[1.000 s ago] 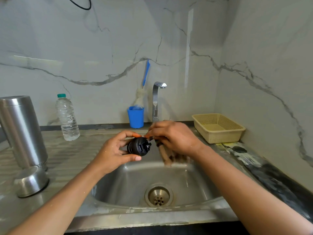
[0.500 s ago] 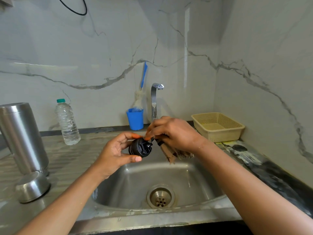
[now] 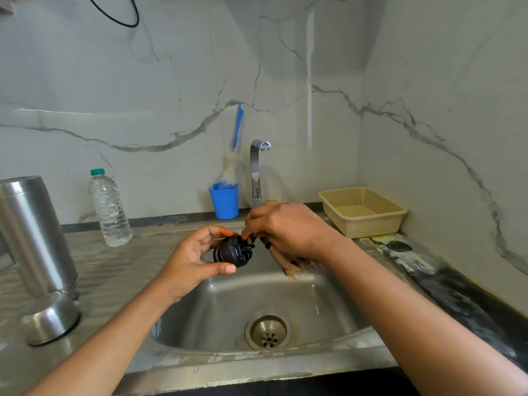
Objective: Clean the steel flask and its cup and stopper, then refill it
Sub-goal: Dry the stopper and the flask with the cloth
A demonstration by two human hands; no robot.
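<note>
— Left hand [image 3: 197,260], status?
— Gripping the black ribbed plastic stopper [image 3: 233,250] between thumb and curled fingers. It is holding it over the stainless steel sink basin [image 3: 228,310], in front of the chrome tap [image 3: 256,172].
— Right hand [image 3: 287,231]?
— Clenching a brown fibrous scrubber [image 3: 288,265] with dark bands; exact kind unclear. Its fingertips are working right at the stopper's top mechanism.
— Step in hand?
— Judging it as stopper scrubbing, mid-task. The tall brushed-steel flask body [image 3: 31,232] is standing on the wet steel surface [image 3: 128,267] at far left. The small steel cup [image 3: 51,318] is lying upside down just in front of it. Cannot tell whether either is already washed.
— Water running?
— Not seeing a stream; cannot confirm.
— Next move?
— Probably turning the stopper in the left hand to reach its grooves, then rinsing under the tap. Wet plastic is likely slippery, so a firm pinch is called for. Refilling is coming last.
— Any writing?
— Nothing legible. The clear plastic bottle with teal cap [image 3: 110,207] is showing no label, and the flask is showing no brand. The blue plastic tumbler [image 3: 225,200] holding a blue-handled brush and the beige perforated basket [image 3: 361,210] are both appearing unmarked.
</note>
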